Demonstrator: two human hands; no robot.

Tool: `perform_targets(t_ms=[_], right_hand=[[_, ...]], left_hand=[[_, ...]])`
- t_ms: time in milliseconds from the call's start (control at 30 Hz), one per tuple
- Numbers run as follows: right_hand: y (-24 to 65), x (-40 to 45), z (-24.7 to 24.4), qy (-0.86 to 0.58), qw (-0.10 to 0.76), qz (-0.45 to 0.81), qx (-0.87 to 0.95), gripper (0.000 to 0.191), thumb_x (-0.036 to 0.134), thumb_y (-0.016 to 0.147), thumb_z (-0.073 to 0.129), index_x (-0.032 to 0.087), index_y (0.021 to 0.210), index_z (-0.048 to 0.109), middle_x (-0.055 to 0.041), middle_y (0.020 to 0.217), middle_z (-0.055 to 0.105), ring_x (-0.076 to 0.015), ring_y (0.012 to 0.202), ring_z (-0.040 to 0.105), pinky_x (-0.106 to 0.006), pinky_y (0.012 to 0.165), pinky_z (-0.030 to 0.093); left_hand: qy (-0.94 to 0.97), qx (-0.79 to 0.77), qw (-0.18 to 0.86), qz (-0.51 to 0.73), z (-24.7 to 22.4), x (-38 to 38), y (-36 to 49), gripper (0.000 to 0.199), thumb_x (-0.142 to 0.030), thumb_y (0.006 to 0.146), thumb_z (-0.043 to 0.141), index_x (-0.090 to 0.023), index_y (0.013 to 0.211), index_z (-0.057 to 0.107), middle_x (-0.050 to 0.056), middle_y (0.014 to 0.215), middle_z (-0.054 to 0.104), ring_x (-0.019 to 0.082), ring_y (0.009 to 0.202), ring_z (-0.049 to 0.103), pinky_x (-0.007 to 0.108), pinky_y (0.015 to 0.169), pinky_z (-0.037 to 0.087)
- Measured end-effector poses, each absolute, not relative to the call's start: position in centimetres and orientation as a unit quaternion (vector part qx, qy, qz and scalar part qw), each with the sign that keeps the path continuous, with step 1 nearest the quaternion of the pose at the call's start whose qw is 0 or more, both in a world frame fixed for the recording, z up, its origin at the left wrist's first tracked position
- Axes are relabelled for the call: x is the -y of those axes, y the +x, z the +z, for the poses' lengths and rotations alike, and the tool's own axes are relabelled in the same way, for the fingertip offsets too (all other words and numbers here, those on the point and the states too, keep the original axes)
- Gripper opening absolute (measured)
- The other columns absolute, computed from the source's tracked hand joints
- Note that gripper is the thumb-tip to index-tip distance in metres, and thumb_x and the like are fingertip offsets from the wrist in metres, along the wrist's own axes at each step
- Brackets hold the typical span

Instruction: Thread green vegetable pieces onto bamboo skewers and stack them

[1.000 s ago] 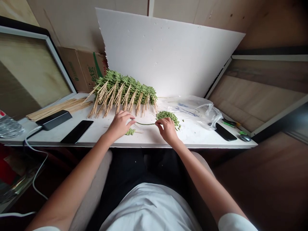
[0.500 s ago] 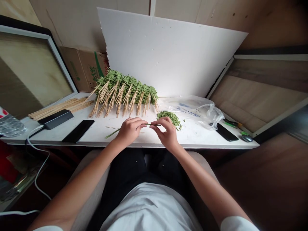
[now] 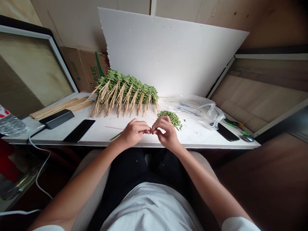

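The left hand (image 3: 133,132) and the right hand (image 3: 166,131) meet fingertip to fingertip above the front part of a white, flat-topped table (image 3: 197,134). Both forearms cross its front edge. The left hand is closed around a long, thin, green plant stem (image 3: 115,136); the stem's free end protrudes behind the palm, to the left, near the front edge. The right hand pinches the stem at its other end with thumb and forefinger; only a sliver shows between the fingertips.

A heap of short, green, cut stem pieces (image 3: 170,118) lies just behind the right hand. A crumpled, clear plastic bag (image 3: 202,112) extends rightward behind the heap. Along the rear, a stack of green stem pieces on pale wooden sticks (image 3: 130,88) stands below an upright white board (image 3: 173,54), stick ends pointing forward; a band of tabletop separates these ends from the left hand.

To the left, a strip of tabletop extends to a black, rectangular phone (image 3: 79,131), its lower end near the front edge. To the right, tabletop extends to a second black phone (image 3: 228,132) and a dark, rounded mouse (image 3: 247,138) near the corner.
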State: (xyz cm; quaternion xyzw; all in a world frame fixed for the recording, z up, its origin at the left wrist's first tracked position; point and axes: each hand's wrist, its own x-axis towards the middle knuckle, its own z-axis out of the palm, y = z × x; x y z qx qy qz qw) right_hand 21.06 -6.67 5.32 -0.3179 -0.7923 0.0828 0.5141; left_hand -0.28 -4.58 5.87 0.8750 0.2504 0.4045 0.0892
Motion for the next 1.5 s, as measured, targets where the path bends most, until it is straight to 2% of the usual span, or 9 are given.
perform_targets(t_ms=[267, 433, 700, 800, 900, 1000, 1167, 1300, 1500], right_hand=[[22.2, 6.0, 6.3, -0.273, 0.47, 0.212, 0.812, 0.043, 0.066, 0.096, 0.066, 0.028, 0.078, 0.077, -0.006, 0.077, 0.073, -0.0292, 0.104, 0.063, -0.049, 0.102, 0.049], [23.7, 3.6, 4.1, -0.408, 0.505, 0.117, 0.751, 0.038, 0.065, 0.092, 0.074, 0.029, 0.092, 0.085, -0.0085, 0.089, 0.074, -0.0305, 0.101, 0.063, -0.05, 0.097, 0.05], [25.0, 0.8, -1.3, -0.575, 0.336, 0.006, 0.746, 0.024, 0.048, 0.091, 0.081, 0.025, 0.086, 0.087, -0.012, 0.09, 0.076, -0.0378, 0.109, 0.059, -0.054, 0.097, 0.046], [24.5, 1.7, 0.2, -0.521, 0.379, 0.054, 0.763, 0.03, 0.052, 0.093, 0.078, 0.024, 0.1, 0.086, -0.0126, 0.097, 0.078, -0.037, 0.112, 0.06, -0.053, 0.099, 0.047], [23.2, 3.5, 2.4, -0.401, 0.435, 0.215, 0.777, 0.041, 0.059, 0.099, 0.067, 0.027, 0.121, 0.082, -0.0094, 0.103, 0.08, -0.0293, 0.107, 0.067, -0.042, 0.09, 0.054], [21.7, 5.0, 3.9, -0.356, 0.487, 0.292, 0.742, 0.04, 0.06, 0.095, 0.072, 0.029, 0.117, 0.082, -0.0075, 0.106, 0.081, -0.0253, 0.099, 0.072, -0.037, 0.083, 0.055], [21.3, 5.6, 4.5, -0.383, 0.563, 0.251, 0.689, 0.027, 0.054, 0.092, 0.078, 0.029, 0.099, 0.085, -0.0069, 0.098, 0.082, -0.0256, 0.093, 0.069, -0.039, 0.079, 0.055], [21.9, 5.5, 4.9, -0.378, 0.581, 0.2, 0.693, 0.021, 0.049, 0.094, 0.078, 0.03, 0.1, 0.084, -0.0062, 0.099, 0.081, -0.0259, 0.097, 0.067, -0.041, 0.082, 0.055], [21.6, 6.3, 5.5, -0.337, 0.567, 0.11, 0.743, 0.017, 0.043, 0.094, 0.081, 0.028, 0.102, 0.082, -0.0057, 0.093, 0.079, -0.0254, 0.092, 0.065, -0.044, 0.082, 0.054]], left_hand=[[0.876, -0.222, 0.248, 0.35, 6.9, 4.8, -0.7, 0.035, 0.001, 0.083, 0.048, -0.02, 0.076, 0.075, 0.003, 0.077, 0.075, 0.016, 0.073, 0.07, 0.029, 0.078, 0.055], [0.843, -0.282, 0.232, 0.395, 7.0, 4.2, -1.5, 0.025, -0.013, 0.095, 0.057, -0.018, 0.093, 0.081, 0.007, 0.089, 0.077, 0.018, 0.078, 0.07, 0.029, 0.075, 0.057], [0.846, -0.322, 0.181, 0.384, 6.7, 3.5, -2.2, 0.032, -0.02, 0.103, 0.055, -0.02, 0.122, 0.081, 0.011, 0.111, 0.079, 0.022, 0.099, 0.075, 0.032, 0.089, 0.06], [0.829, -0.336, 0.187, 0.405, 6.5, 3.8, -1.9, 0.035, -0.021, 0.1, 0.065, -0.022, 0.134, 0.076, 0.007, 0.103, 0.082, 0.022, 0.094, 0.078, 0.032, 0.09, 0.061], [0.822, -0.328, 0.161, 0.438, 6.4, 4.3, -1.5, 0.042, -0.021, 0.098, 0.07, -0.023, 0.14, 0.072, 0.005, 0.102, 0.083, 0.021, 0.093, 0.079, 0.033, 0.094, 0.061], [0.829, -0.297, 0.132, 0.455, 6.3, 4.7, -1.0, 0.042, -0.02, 0.099, 0.069, -0.024, 0.141, 0.07, 0.004, 0.105, 0.083, 0.02, 0.093, 0.079, 0.033, 0.095, 0.061], [0.827, -0.303, 0.093, 0.464, 6.7, 4.8, -1.1, 0.037, -0.027, 0.098, 0.075, -0.021, 0.135, 0.073, 0.007, 0.106, 0.083, 0.021, 0.091, 0.079, 0.032, 0.091, 0.062], [0.82, -0.316, 0.052, 0.475, 7.1, 4.7, -1.4, 0.014, -0.032, 0.098, 0.076, -0.02, 0.104, 0.082, 0.007, 0.098, 0.082, 0.02, 0.086, 0.077, 0.029, 0.083, 0.059], [0.827, -0.267, 0.048, 0.492, 7.2, 5.0, -0.9, 0.009, -0.026, 0.097, 0.077, -0.019, 0.1, 0.081, 0.007, 0.095, 0.081, 0.02, 0.084, 0.075, 0.029, 0.079, 0.056]])
